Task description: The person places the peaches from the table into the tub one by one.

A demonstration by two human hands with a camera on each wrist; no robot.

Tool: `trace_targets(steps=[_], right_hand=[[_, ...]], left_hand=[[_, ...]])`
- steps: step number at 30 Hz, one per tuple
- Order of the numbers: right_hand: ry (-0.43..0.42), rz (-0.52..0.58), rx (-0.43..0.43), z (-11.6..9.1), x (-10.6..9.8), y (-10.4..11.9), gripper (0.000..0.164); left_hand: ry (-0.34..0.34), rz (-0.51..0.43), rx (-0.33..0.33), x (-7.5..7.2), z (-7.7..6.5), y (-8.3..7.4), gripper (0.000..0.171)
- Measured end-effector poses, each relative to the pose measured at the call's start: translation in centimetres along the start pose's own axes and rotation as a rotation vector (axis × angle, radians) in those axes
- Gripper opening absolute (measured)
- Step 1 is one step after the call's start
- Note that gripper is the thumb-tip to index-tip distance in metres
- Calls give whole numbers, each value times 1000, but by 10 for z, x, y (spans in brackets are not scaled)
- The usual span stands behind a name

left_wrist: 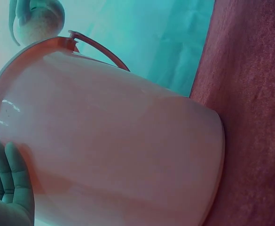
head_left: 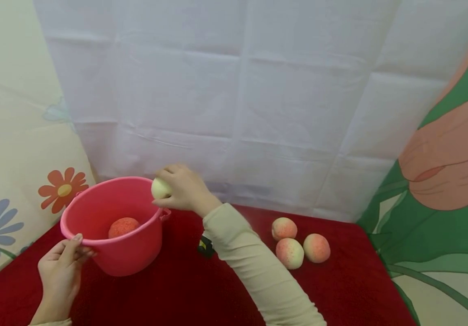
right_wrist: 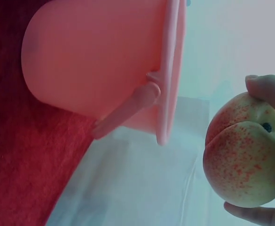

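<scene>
Left hand: pinches the near-left rim of the pink plastic bucket, one round reddish peach inside.
Right hand: grasps a round yellow-red peach above rim height, rightward.
Loading: apparently underway; calls for clearing the rim leftward, then releasing into the open mouth.
Red cloth: three round pinkish-yellow peaches, well apart.

The head camera looked forward and down from farthest back, over the red surface toward the white sheet. The left wrist's sat close by the pink bucket, facing its outer wall, tipped sideways so the surface ran along the right edge. The right wrist's, also sideways, faced the bucket's handle side, the held peach looming near. All three shared bucket and peach.
</scene>
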State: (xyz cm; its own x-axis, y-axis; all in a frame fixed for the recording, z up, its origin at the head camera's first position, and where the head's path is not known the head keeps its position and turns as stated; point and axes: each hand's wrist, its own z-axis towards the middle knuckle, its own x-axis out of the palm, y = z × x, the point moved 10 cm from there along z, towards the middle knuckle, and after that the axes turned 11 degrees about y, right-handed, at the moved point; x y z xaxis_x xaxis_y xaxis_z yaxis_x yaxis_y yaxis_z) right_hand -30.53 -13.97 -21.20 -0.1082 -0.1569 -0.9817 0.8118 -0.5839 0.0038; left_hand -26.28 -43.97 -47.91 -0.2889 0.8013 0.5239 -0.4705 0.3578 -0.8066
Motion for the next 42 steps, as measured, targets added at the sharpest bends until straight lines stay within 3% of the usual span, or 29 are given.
trace_targets(steps=[4,8,12,15,19,24,32,38,42], right_hand=[[-3,-25,-16,4,5,8,59],[-4,-32,-24,7,6,15,58],[-10,-28,-33,11,7,22,57],[-12,-25,-36,14,7,26,58],[-9,-22,-50,18,8,34,57],[12,-8,-67,25,11,44,56],[38,-19,-78,34,19,62,59],[61,-66,-72,38,23,72,61],[77,-68,-89,39,26,76,62]], left_hand=[[-56,4,-19,-10,1,8,29],[-35,8,1,0,-3,0,24],[21,-24,-13,44,-22,-31,13],[0,-57,-66,87,-45,-60,18],[-47,-67,-101,110,-60,-75,21],[-34,-109,-76,109,-60,-78,22],[-41,-44,-75,103,-58,-75,19],[0,-21,-29,87,-49,-66,19],[20,1,-28,65,-37,-48,16]])
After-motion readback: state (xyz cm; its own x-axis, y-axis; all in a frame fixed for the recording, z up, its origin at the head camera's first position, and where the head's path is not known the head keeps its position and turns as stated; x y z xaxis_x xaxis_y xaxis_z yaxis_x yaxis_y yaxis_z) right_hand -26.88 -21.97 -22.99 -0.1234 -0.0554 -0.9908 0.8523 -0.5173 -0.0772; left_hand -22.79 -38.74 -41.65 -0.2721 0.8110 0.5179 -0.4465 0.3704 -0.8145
